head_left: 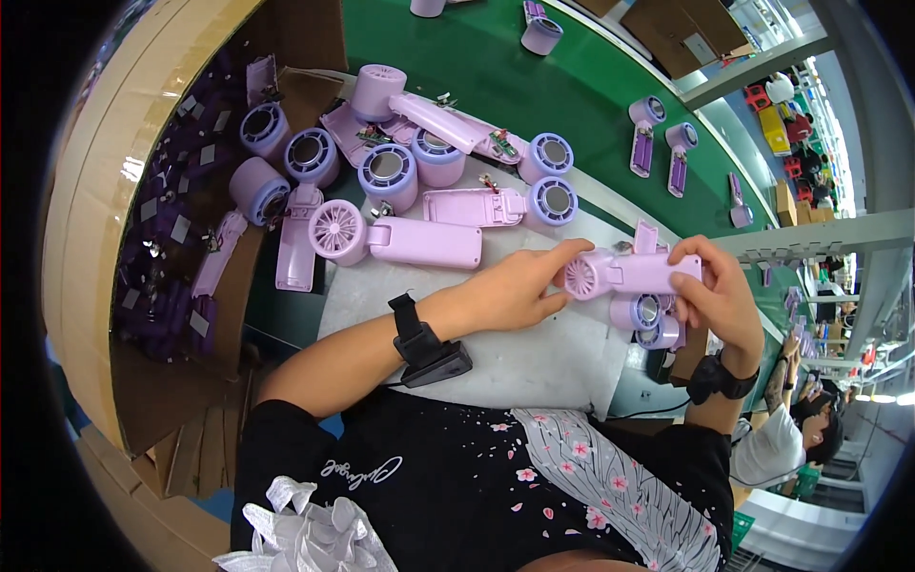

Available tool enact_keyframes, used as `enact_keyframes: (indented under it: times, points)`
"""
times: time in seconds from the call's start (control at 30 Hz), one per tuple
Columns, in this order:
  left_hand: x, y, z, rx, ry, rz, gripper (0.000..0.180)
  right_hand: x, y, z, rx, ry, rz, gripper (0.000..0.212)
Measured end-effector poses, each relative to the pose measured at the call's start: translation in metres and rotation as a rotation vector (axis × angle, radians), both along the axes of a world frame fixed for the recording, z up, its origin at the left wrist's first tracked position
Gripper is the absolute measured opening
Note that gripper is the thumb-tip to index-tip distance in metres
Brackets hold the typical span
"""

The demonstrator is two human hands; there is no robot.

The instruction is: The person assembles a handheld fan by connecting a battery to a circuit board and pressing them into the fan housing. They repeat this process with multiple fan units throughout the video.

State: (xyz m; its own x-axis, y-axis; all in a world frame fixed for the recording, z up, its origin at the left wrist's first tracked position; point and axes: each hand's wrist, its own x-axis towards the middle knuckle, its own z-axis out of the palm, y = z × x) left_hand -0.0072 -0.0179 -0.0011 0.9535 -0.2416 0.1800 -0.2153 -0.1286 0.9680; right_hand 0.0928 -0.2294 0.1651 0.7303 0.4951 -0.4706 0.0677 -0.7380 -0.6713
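Note:
A pale purple handheld fan [640,275] lies between my two hands, its round slatted head on the left and its handle on the right. My left hand [510,289] has thumb and fingers closed about the fan head. My right hand [721,297] grips the far end of the handle, fingers above and thumb side below. Just beneath it sit two more fan heads [636,311] with blue rims, partly covered by the fan and my right hand. To the left, another fan [426,240] rests on the grey metal sheet [477,355], near an opened handle shell [467,207].
Several fan heads and shells with exposed circuit boards are piled at the sheet's back [388,172]. A cardboard box [91,238] of dark purple parts stands at left. On the green belt [591,105] lie spaced fan pieces [645,138]. A co-worker [777,443] sits at right.

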Motion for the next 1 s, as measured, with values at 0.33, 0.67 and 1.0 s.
enact_keyframes:
  times: [0.33,0.67,1.0]
  points:
    - [-0.001,0.006,0.003,0.369,0.016,-0.141,0.033,0.014,0.013,0.038,0.07,-0.197,0.245,0.034]
    - [-0.025,-0.016,0.003,0.061,0.069,-0.724,0.041,0.049,0.105,0.004,0.224,-0.124,0.443,0.036]
    - [-0.027,-0.021,0.0,0.04,0.089,-0.732,0.043,0.072,0.136,-0.069,0.271,0.153,0.394,0.033]
